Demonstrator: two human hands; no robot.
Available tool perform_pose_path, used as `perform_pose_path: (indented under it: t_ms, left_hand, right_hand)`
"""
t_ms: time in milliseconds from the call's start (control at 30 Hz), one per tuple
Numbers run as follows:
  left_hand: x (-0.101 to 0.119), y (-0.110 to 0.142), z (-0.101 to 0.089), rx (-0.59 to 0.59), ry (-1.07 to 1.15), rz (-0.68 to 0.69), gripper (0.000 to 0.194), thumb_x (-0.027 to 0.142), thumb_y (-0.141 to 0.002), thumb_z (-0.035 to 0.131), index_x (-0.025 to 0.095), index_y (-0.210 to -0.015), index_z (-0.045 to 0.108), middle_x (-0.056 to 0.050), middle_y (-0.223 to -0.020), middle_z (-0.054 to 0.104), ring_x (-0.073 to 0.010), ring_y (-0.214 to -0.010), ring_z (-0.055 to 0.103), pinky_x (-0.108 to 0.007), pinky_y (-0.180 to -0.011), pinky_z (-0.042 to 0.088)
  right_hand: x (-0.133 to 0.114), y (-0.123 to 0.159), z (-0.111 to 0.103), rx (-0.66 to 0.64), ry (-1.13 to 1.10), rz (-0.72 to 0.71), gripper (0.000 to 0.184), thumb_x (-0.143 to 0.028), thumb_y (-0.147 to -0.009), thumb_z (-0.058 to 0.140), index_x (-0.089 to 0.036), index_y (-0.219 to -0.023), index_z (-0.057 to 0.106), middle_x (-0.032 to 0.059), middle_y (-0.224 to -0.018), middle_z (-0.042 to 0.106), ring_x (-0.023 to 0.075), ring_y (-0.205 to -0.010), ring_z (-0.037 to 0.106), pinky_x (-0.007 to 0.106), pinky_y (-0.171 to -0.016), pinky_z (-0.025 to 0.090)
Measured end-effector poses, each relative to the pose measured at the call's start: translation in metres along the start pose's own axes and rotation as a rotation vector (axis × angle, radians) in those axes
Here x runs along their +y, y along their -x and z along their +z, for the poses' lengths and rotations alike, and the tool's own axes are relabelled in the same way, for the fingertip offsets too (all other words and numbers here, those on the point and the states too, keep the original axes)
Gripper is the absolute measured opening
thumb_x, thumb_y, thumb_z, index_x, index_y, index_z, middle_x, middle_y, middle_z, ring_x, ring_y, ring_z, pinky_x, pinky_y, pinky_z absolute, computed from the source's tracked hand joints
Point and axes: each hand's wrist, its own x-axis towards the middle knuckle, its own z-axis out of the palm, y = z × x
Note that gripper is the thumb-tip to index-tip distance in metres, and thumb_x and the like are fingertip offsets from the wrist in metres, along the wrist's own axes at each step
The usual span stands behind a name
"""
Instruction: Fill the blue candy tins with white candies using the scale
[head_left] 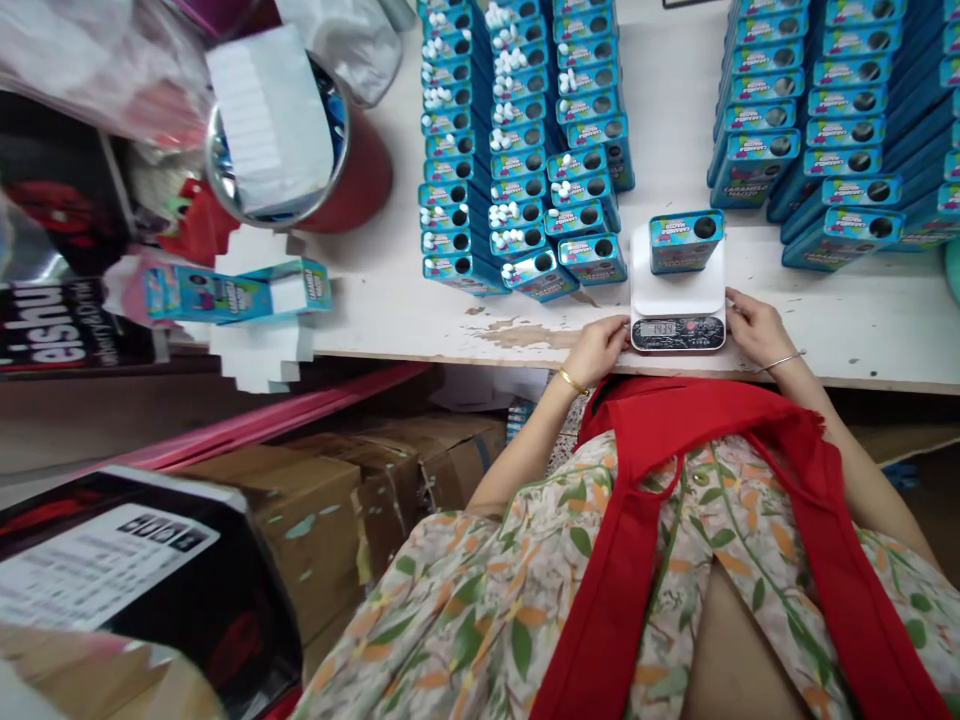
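Note:
A white digital scale [640, 300] with a lit black display panel lies at the table's front edge. On its platform stands a blue candy tin [684, 240] with a round hole in its top. My left hand [598, 350], with a gold bangle at the wrist, grips the scale's left side near the display. From the other side my right hand [756, 330], wearing a thin silver bangle, has its bent fingers against the scale's right edge. Parts of the fingertips are hidden by the scale.
Rows of blue tins [457, 270] topped with white candies stand left of the scale. More tins [840, 240] fill the right side. A red metal container [360, 160] and an unfolded printed carton [259, 255] are at the left. Cardboard boxes [315, 530] sit below the table.

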Motion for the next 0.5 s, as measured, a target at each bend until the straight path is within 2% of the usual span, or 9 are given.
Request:
perform_pose_path:
  t_ms: [67, 133, 200, 267, 333, 433, 500]
  left_hand:
    - [0.002, 0.001, -0.004, 0.034, -0.079, 0.032, 0.03, 0.021, -0.098, 0.051, 0.012, -0.118, 0.071, -0.009, -0.098, 0.078, -0.0182, -0.087, 0.073, -0.03, -0.087, 0.058]
    - [0.006, 0.003, -0.011, 0.092, -0.145, 0.062, 0.028, 0.023, -0.096, 0.056, 0.013, -0.117, 0.072, -0.011, -0.104, 0.078, -0.0194, -0.094, 0.072, -0.031, -0.091, 0.057]
    - [0.012, 0.004, -0.017, 0.155, -0.17, 0.088, 0.029, 0.025, -0.096, 0.058, 0.012, -0.117, 0.072, -0.012, -0.107, 0.077, -0.0191, -0.093, 0.071, -0.031, -0.089, 0.056]
    - [0.018, 0.005, -0.023, 0.212, -0.158, 0.111, 0.03, 0.028, -0.097, 0.057, 0.012, -0.117, 0.071, -0.011, -0.105, 0.077, -0.0175, -0.087, 0.07, -0.03, -0.083, 0.055]
    - [0.023, 0.004, -0.027, 0.251, -0.141, 0.134, 0.03, 0.031, -0.097, 0.056, 0.013, -0.114, 0.072, -0.011, -0.104, 0.077, -0.016, -0.083, 0.068, -0.027, -0.076, 0.054]
    - [0.026, 0.004, -0.03, 0.261, -0.131, 0.153, 0.031, 0.035, -0.097, 0.056, 0.014, -0.111, 0.072, -0.009, -0.1, 0.076, -0.0148, -0.079, 0.067, -0.025, -0.071, 0.051]
    - [0.025, 0.006, -0.03, 0.257, -0.132, 0.154, 0.032, 0.038, -0.096, 0.056, 0.014, -0.11, 0.073, -0.009, -0.097, 0.076, -0.0153, -0.08, 0.067, -0.026, -0.072, 0.051]
  right_hand:
    - [-0.008, 0.001, -0.009, 0.028, 0.079, -0.009, 0.052, -0.029, -0.091, 0.049, -0.008, -0.136, 0.065, 0.0141, -0.099, 0.076, 0.0284, -0.09, 0.072, 0.043, -0.09, 0.056]
    - [-0.025, -0.001, -0.023, 0.128, 0.151, -0.025, 0.05, -0.034, -0.095, 0.051, -0.008, -0.136, 0.061, 0.0101, -0.078, 0.071, 0.0264, -0.075, 0.068, 0.04, -0.08, 0.054]
    - [-0.049, -0.009, -0.038, 0.25, 0.188, -0.063, 0.044, -0.043, -0.099, 0.052, -0.012, -0.129, 0.061, 0.0054, -0.068, 0.064, 0.0233, -0.067, 0.063, 0.036, -0.073, 0.051]
    - [-0.076, -0.022, -0.048, 0.315, 0.207, -0.128, 0.038, -0.051, -0.101, 0.052, -0.018, -0.116, 0.063, 0.004, -0.067, 0.06, 0.021, -0.067, 0.062, 0.033, -0.07, 0.047]
    - [-0.1, -0.037, -0.049, 0.313, 0.232, -0.192, 0.038, -0.056, -0.101, 0.053, -0.02, -0.105, 0.064, 0.0042, -0.069, 0.06, 0.0201, -0.07, 0.062, 0.031, -0.07, 0.045]
    - [-0.124, -0.055, -0.037, 0.257, 0.283, -0.223, 0.036, -0.054, -0.1, 0.057, -0.019, -0.101, 0.066, 0.0034, -0.07, 0.06, 0.0197, -0.071, 0.061, 0.03, -0.069, 0.042]
    - [-0.131, -0.059, -0.031, 0.239, 0.311, -0.208, 0.032, -0.05, -0.099, 0.06, -0.019, -0.104, 0.067, 0.0026, -0.07, 0.059, 0.0193, -0.071, 0.06, 0.029, -0.069, 0.041]
